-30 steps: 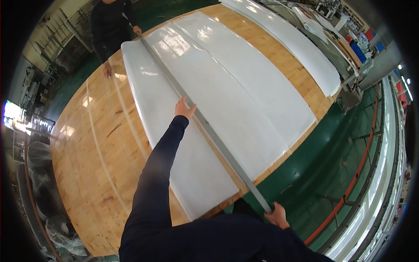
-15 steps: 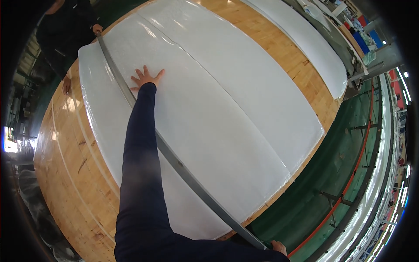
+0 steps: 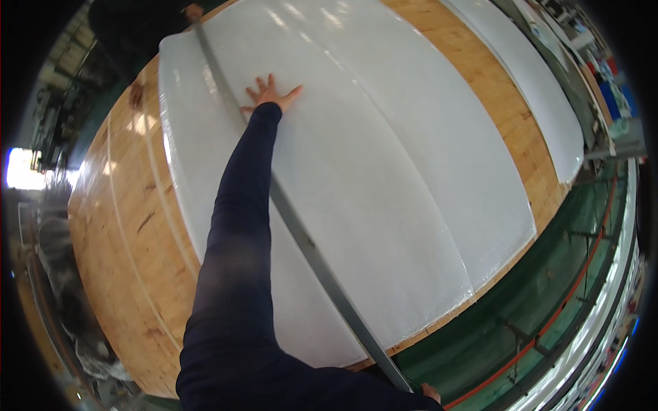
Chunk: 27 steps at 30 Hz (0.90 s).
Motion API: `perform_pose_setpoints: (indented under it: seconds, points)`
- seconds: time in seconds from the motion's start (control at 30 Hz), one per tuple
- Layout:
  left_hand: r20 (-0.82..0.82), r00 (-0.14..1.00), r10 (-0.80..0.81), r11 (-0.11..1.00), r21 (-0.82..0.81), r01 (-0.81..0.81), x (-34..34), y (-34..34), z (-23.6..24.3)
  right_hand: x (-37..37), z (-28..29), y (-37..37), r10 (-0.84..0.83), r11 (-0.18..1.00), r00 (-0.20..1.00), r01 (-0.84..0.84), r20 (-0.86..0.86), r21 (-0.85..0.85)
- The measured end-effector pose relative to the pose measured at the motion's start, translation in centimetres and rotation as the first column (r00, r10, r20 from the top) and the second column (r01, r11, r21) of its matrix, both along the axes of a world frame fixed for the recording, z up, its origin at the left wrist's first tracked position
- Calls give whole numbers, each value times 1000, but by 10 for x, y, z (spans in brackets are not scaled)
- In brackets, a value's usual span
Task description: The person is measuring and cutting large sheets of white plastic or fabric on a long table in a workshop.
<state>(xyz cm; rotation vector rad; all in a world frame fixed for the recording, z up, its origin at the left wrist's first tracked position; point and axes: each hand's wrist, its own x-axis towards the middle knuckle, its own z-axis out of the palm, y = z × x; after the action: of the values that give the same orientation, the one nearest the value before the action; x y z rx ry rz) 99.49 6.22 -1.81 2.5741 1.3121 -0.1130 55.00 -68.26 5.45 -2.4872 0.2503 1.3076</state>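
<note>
A wide white sheet with a glossy, film-like surface lies over a wooden table. Across it runs a long grey metal bar, from the far left to the near edge. My left hand presses flat on the sheet just right of the bar, fingers spread; its forearm crosses over the bar and hides part of it. Low in the picture, my right hand is closed at the bar's near end, mostly hidden behind my dark sleeve. Another person's hand is at the bar's far end.
That person's other hand rests by the wooden table's far left edge. Another white sheet lies at the far right. Beyond the right edge are a green surface and an orange-red rail.
The whole view has shifted, so the table and sheet appear farther right. My left hand stays flat on the sheet, and the bar keeps its place on it.
</note>
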Motion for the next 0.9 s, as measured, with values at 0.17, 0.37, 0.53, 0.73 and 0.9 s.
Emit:
perform_pose_setpoints:
  seconds: [0.17, 0.37, 0.53, 0.73, 0.9]
  points:
    - [902, 423, 83, 972, -167, 164, -62, -13, 19, 9, -25, -17, 154, 962, 982, -174, -110, -210]
    - [805, 592, -35, 998, 60, -23, -242, -96, 13, 23, 8, 20, 314, 946, 902, -324, 295, -16]
    - [164, 934, -317, 948, 66, 311, -300, -131, 13, 15, 7, 35, 278, 959, 928, -284, 249, -12]
    - [169, 944, -283, 959, 56, 278, -301, -139, 12, 5, 7, 51, 353, 933, 909, -360, 223, -9]
    - [187, 941, -282, 959, 58, 276, -305, -142, 13, 0, 5, 57, 349, 934, 908, -358, 231, 0]
